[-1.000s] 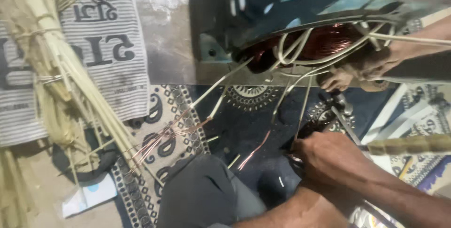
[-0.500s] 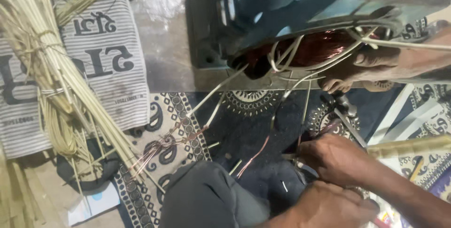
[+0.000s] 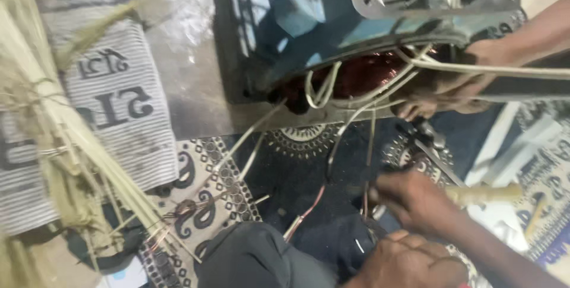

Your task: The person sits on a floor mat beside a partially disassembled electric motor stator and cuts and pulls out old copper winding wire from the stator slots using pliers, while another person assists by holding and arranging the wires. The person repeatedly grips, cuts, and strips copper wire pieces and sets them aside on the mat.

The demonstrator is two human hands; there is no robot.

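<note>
Seen from above: a blue-grey motor [image 3: 332,21] lying on its side at the top, open end turned down toward the mat [image 3: 303,175]. Copper windings [image 3: 362,77] showing red-brown inside the opening, with pale sleeved wires [image 3: 323,86] looping out of them and trailing down over the mat.

Right hand [image 3: 415,199] low and right of centre, well below the motor, arm running off to the lower right. Grip narrow, fingers bunched on the lower end of one thin wire [image 3: 369,145] that hangs straight down from the windings. Just beside that hand, on its right, a pale stick [image 3: 484,193] lying crosswise; cannot tell whether touched.

Left hand [image 3: 409,261] at the bottom edge, just under the right one, back turned up. Grip hidden, so cannot tell whether holding anything.

A third hand [image 3: 442,92] coming in from the right edge, fingers resting against the motor's open end – touching the windings' rim among the sleeved wires.

Between that hand and the right hand, a metal tool [image 3: 436,157] on the mat, too blurred to name.

Dark-clothed knee [image 3: 255,258] at bottom centre, a red-tipped lead ending just beside it.

To the left, printed woven sacks [image 3: 119,104] – and over them a bundle of straw [image 3: 65,145], stalks fanning down to the mat's patterned border.
</note>
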